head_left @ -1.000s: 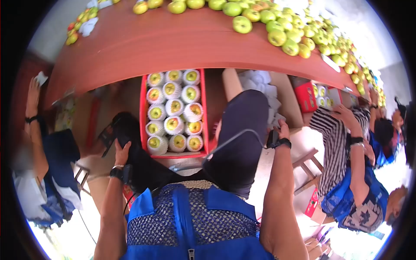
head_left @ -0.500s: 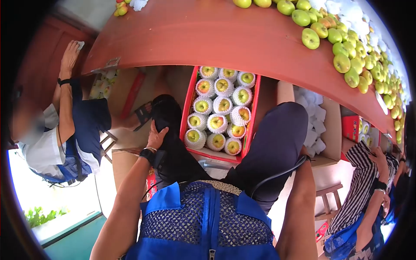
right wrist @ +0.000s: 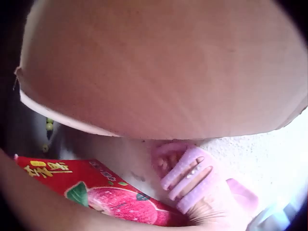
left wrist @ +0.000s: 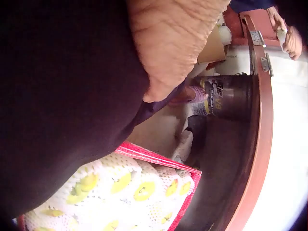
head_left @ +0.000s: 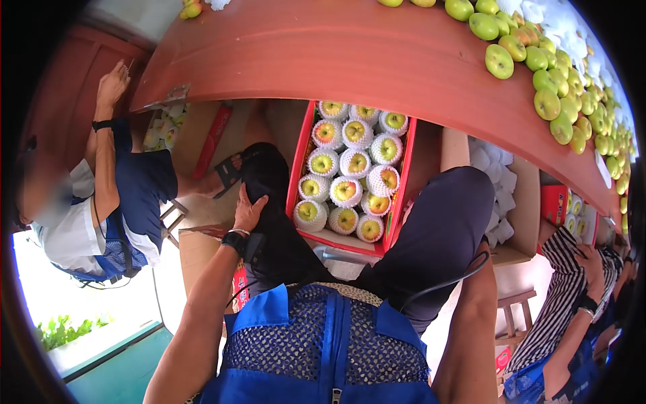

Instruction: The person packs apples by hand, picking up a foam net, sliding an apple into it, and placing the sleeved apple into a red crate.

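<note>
My left hand (head_left: 247, 210) rests on the dark trouser leg at my left knee, thumb spread and holding nothing; the left wrist view shows part of this hand (left wrist: 173, 43) against dark cloth. Between my knees stands a red-edged box (head_left: 294, 176) with rows of apples (head_left: 353, 161) in white foam nets. In the left wrist view the box's red edge (left wrist: 159, 159) lies below the hand. My right forearm (head_left: 474, 303) reaches to the outer side of my right knee (head_left: 457, 195), where the hand is hidden.
A red-brown table (head_left: 303, 57) crosses above the box, with loose green apples (head_left: 546, 104) at right. A carton (head_left: 526, 209) of white foam nets stands by my right knee. People sit on both sides; a foot in a purple slipper (right wrist: 187, 175) is near a carton (right wrist: 163, 72).
The head view has swung, so the box and my legs appear farther right. My right hand, seen beside the right knee a second ago, is now hidden. The left hand stays on the leg.
</note>
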Tool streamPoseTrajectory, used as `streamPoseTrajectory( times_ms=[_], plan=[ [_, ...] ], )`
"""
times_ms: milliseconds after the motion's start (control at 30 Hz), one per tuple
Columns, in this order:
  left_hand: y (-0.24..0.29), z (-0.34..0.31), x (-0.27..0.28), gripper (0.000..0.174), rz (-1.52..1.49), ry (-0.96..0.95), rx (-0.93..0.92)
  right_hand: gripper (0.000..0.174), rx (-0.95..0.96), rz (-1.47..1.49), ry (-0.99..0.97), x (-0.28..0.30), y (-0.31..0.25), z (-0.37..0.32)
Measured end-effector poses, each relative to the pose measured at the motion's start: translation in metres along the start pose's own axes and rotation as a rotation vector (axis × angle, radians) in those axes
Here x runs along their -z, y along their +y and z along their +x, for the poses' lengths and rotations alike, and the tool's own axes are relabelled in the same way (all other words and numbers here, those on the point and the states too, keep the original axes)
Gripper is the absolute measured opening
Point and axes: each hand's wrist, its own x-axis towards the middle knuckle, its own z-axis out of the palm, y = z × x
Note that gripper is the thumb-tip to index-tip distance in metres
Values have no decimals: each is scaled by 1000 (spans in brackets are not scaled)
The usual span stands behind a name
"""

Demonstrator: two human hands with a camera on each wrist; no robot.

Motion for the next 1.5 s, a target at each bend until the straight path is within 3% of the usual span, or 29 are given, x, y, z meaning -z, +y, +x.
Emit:
streamPoseTrajectory(
  times_ms=[433, 600, 867, 1033, 1100, 1133, 1167, 1200, 1233, 1267, 1300, 1367, 1400, 1433, 1467, 1500],
  plan=[
    [4, -3, 0, 91, -20, -7, 40, 30, 11, 21, -26, -14, -14, -3],
    [-5, -1, -5, 90, -44, 7, 28, 29, -36, 203, -35, -5, 7, 2],
    [-8, -3, -5, 89, -122, 6, 24, 27, -246, 1168, -25, 55, 66, -8],
    [-18, -5, -8, 87, -272, 9, 3, 18, 24, 1752, 275, 106, 111, -12],
    [-22, -6, -11, 86, -315, 15, -15, 21, 82, 2067, 396, 161, 35, -94],
    [-21, -7, -11, 86, -312, 29, -29, 23, 277, 2170, 182, 183, 34, -109],
    [-21, -9, -10, 85, -308, 43, -44, 26, 687, 2101, -80, 204, 9, -137],
    [-21, -11, -8, 85, -281, 52, -32, 29, 736, 2043, 101, 224, -41, -183],
    [-19, -13, -6, 84, -257, 61, -22, 32, 1059, 1939, -321, 243, -68, -208],
    [-15, -14, -8, 84, -238, 63, -21, 36, 1256, 1793, -529, 254, -107, -237],
    [-27, -5, -20, 81, -285, 82, -91, 39, 1092, 1824, -153, 258, -125, -259],
    [-1, -13, -6, 77, -266, 57, -149, 44, 1244, 1646, -172, 256, -182, -296],
    [20, -11, 1, 74, -426, -2, -179, 46, 1360, 1671, -561, 249, -220, -316],
    [36, -14, 11, 71, -569, -54, -198, 47, 1376, 1691, -809, 242, -240, -317],
    [49, -23, 28, 68, -701, -101, -206, 47, 1400, 1608, -898, 229, -265, -333],
    [89, -45, 61, 57, -902, -173, -262, 48, 1307, 1635, -1026, 218, -285, -342]
  ],
)
